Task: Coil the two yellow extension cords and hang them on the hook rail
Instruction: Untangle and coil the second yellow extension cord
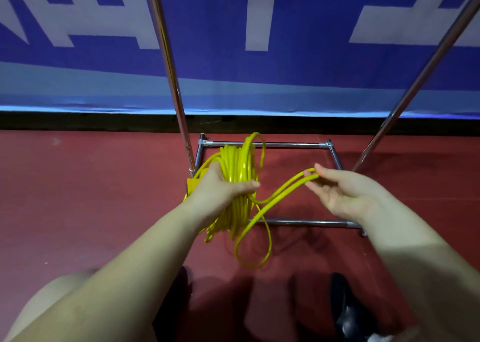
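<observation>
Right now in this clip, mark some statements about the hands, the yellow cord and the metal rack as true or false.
1. The left hand grips a coiled bundle of yellow cord. True.
2. The right hand is empty. False: it pinches a doubled loop of cord.
3. The coil hangs on a hook. False: it is held in hand, above the rack base.
4. The floor is red. True.

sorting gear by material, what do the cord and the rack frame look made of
Cord: looks like a glossy yellow plastic or rubber jacket; it shines and bends in smooth loops.
Rack frame: polished metal tube, likely chromed or stainless steel; mirror-like highlights, with clamp joints at the corners.
</observation>
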Demonstrator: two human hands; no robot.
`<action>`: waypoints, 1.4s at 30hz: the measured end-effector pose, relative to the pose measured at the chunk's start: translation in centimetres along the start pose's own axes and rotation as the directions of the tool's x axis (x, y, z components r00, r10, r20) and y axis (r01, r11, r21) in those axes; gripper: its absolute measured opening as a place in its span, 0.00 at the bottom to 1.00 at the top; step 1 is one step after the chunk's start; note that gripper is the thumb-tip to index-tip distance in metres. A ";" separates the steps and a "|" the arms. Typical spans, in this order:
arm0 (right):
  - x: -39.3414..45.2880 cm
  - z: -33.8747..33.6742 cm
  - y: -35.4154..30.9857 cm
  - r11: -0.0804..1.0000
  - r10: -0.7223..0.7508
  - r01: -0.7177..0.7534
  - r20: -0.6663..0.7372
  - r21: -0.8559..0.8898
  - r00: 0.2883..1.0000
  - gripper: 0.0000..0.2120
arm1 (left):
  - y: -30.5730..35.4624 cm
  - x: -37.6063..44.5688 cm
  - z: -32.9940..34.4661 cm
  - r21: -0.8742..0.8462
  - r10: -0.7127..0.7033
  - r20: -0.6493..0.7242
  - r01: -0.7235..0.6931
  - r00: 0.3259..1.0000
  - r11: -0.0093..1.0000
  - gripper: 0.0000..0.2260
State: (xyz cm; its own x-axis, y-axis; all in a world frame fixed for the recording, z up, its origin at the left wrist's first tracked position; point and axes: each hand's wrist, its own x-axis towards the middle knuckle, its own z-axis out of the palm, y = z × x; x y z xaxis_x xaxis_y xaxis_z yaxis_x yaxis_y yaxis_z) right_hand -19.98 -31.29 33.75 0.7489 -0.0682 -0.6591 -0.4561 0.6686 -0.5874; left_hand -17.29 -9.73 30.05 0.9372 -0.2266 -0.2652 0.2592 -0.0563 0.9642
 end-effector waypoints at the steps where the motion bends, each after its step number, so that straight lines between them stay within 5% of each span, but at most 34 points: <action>1: 0.3 0.2 0.0 1.000 -0.005 0.006 -0.020 0.030 1.000 0.09 | -0.2 -0.1 0.4 0.032 -0.010 0.047 0.009 0.999 0.999 0.37; 5: 1.3 0.5 0.1 0.991 0.013 0.000 -0.098 0.132 0.995 0.09 | -0.6 0.0 1.6 0.081 -0.032 0.214 0.015 0.976 0.997 0.29; 8: 2.0 0.6 0.2 0.986 0.026 -0.004 -0.126 0.166 0.992 0.09 | -0.8 0.2 2.4 0.112 -0.058 0.263 0.029 0.963 0.993 0.32; 16: 3.0 0.7 -0.5 0.980 0.002 0.021 -0.113 0.195 0.994 0.10 | -0.3 0.4 4.1 0.085 -0.026 0.179 0.011 0.984 0.996 0.26; 20: 2.6 0.8 -0.3 0.977 -0.127 0.127 0.012 -0.173 0.992 0.10 | 0.7 0.5 4.4 -0.094 -0.037 0.066 0.043 0.997 0.995 0.14; 22: 2.2 0.8 0.5 0.793 -0.218 0.250 0.124 -0.555 0.968 0.11 | 0.8 1.1 4.1 -0.206 -0.084 0.011 0.085 0.996 0.975 0.08; 24: 1.8 0.8 1.8 0.491 -0.275 0.386 0.281 -0.781 0.920 0.10 | 1.0 1.8 3.7 -0.298 -0.138 -0.025 0.125 0.990 0.946 0.06; 29: 2.2 0.1 4.9 0.130 -0.144 0.550 0.534 -0.825 0.833 0.06 | 1.1 2.8 2.8 -0.403 -0.232 -0.130 0.162 0.964 0.901 0.05; 34: 3.2 -1.2 4.8 -0.154 -0.067 0.529 0.543 -0.834 0.837 0.03 | 1.8 4.0 1.1 -0.503 -0.302 -0.223 0.156 0.927 0.850 0.04; 37: 3.6 -1.7 4.3 -0.111 -0.103 0.520 0.531 -0.847 0.841 0.11 | 2.0 4.4 0.5 -0.522 -0.293 -0.243 0.130 0.925 0.843 0.04; 42: 3.1 -1.1 2.6 0.229 -0.291 0.577 0.511 -0.784 0.809 0.15 | 1.2 4.3 0.4 -0.428 -0.201 -0.254 0.076 0.946 0.901 0.06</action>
State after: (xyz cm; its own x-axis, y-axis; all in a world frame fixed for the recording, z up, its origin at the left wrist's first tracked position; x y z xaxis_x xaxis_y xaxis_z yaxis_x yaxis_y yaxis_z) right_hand -19.33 -30.60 29.67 0.9841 0.1288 -0.1224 -0.0487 -0.4669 -0.8830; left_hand -12.99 -11.18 30.08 0.8941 0.0434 -0.4458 0.4048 0.3480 0.8456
